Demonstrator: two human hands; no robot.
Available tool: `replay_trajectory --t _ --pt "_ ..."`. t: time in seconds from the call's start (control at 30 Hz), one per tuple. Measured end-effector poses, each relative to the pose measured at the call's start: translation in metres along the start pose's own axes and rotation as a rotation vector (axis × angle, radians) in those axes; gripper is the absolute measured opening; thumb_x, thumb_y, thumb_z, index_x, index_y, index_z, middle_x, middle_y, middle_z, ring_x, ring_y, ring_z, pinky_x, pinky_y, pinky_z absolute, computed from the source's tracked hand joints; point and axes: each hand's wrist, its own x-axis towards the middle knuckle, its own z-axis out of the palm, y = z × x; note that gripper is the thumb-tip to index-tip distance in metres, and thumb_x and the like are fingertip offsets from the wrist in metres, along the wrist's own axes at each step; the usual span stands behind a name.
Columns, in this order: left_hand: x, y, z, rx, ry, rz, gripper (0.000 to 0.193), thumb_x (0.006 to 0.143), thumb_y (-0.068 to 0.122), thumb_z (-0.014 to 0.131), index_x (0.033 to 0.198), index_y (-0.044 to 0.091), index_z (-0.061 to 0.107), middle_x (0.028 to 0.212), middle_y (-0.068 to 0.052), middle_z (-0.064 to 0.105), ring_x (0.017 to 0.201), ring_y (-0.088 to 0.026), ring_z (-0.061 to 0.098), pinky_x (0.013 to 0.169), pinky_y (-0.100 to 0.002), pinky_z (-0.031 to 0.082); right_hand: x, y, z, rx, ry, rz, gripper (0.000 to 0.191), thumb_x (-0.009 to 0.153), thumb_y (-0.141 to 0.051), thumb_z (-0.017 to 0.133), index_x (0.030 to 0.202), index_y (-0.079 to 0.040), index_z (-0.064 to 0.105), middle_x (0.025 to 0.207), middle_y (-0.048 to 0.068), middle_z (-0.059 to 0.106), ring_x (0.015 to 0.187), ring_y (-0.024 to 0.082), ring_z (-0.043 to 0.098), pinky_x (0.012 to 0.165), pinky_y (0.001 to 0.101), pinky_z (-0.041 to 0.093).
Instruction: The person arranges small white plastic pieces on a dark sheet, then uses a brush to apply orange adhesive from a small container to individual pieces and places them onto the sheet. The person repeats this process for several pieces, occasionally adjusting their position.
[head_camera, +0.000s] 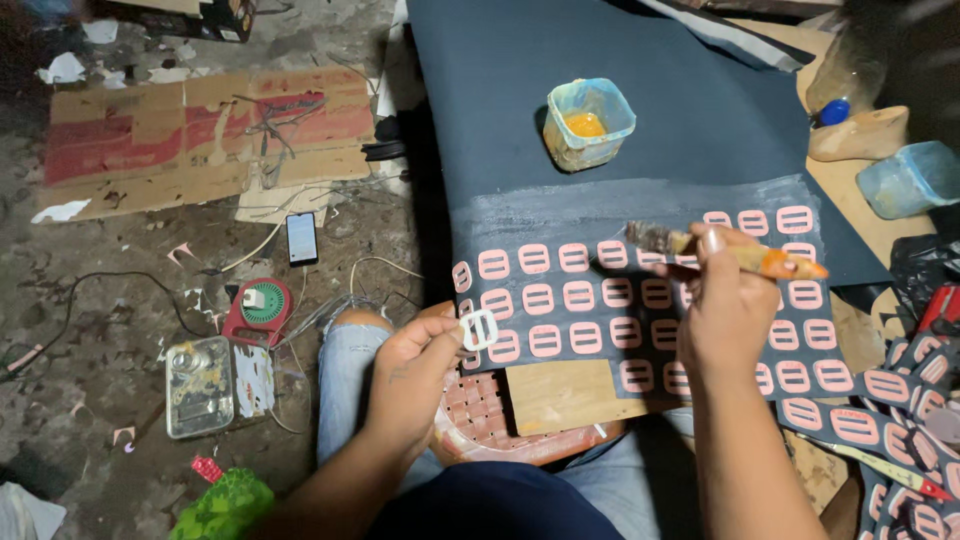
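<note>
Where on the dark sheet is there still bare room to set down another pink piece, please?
Bare room lies on the dark sheet left of the square plastic tub of orange glue, and along the grey brushed band just below it. The rows of pink slotted pieces crowd the near edge, between the left hand and the right hand.

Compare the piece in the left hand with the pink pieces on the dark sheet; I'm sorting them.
The piece is pinched in the left hand, lifted; the pink pieces lie flat in rows on the dark sheet. The held one looks white; the others pink. Both share a rounded rectangular shape with two slots.
</note>
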Motion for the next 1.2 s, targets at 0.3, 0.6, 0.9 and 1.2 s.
replay_trajectory --t 0.3,0.6,0.9,1.2 --pt "0.005 -0.023 -0.008 -0.025 0.024 -0.083 0.018 0.094 0.007 0.063 0.108 -0.004 0.067 0.091 -0.013 0.072 0.079 -0.017 0.067 0.073 -0.031 0.055 0.144 0.059 0.024 0.601 0.110 0.458 0.028 0.102 -0.028 0.063 0.102 0.000 0.060 0.087 0.014 0.069 0.078 0.023 0.074 0.073 0.0339 0.064" --pt "0.019 -0.024 -0.014 0.020 0.005 -0.031 0.017 0.092 0.004 0.064 0.106 -0.005 0.063 0.096 -0.014 0.075 0.084 -0.016 0.068 0.078 -0.030 0.054 0.169 0.079 0.038 0.516 0.168 0.660 0.037 0.101 -0.033 0.066 0.106 0.002 0.058 0.086 0.020 0.070 0.067 0.024 0.073 0.055 0.0287 0.063" --pt "0.065 -0.029 0.031 0.358 -0.200 0.196 0.017 0.092 0.002 0.066 0.108 -0.006 0.066 0.095 -0.010 0.073 0.084 -0.013 0.067 0.075 -0.025 0.054 0.021 0.048 -0.043 0.510 -0.225 0.526 0.028 0.107 -0.024 0.053 0.117 0.001 0.062 0.092 0.015 0.073 0.071 0.021 0.069 0.056 0.0290 0.055" --pt "0.148 -0.032 0.153 0.760 -0.246 0.399 0.019 0.086 0.006 0.066 0.103 0.000 0.069 0.086 -0.009 0.077 0.071 -0.012 0.069 0.063 -0.028 0.055 -0.051 0.051 -0.123 -0.219 0.080 0.178 0.023 0.099 -0.008 0.063 0.118 0.004 0.062 0.101 0.013 0.074 0.088 0.014 0.070 0.078 0.0256 0.055"
